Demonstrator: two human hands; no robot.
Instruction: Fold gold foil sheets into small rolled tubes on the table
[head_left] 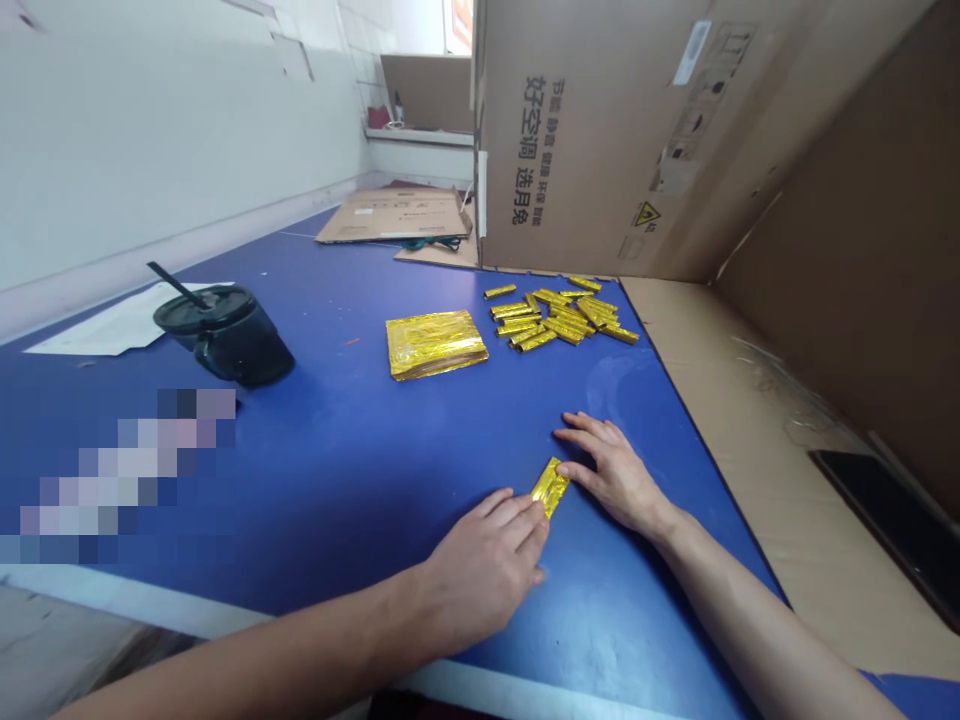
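A small flat strip of gold foil (551,486) lies on the blue tabletop between my hands. The fingers of my left hand (484,560) are close together and curved over its near end, pressing it to the table; that end is hidden under them. My right hand (611,470) is open, with its fingers stretched over the table and its thumb touching the strip's far right edge. Further back lies a stack of flat gold foil sheets (437,345). To the right of the stack is a loose pile of several narrow rolled or folded gold foil pieces (566,317).
A dark lidded cup (244,340) with a straw stands at left, beside white paper (105,325). A large cardboard box (600,140) walls off the back right. Flattened cardboard (397,215) lies at the back. A dark flat object (885,520) rests on cardboard at right.
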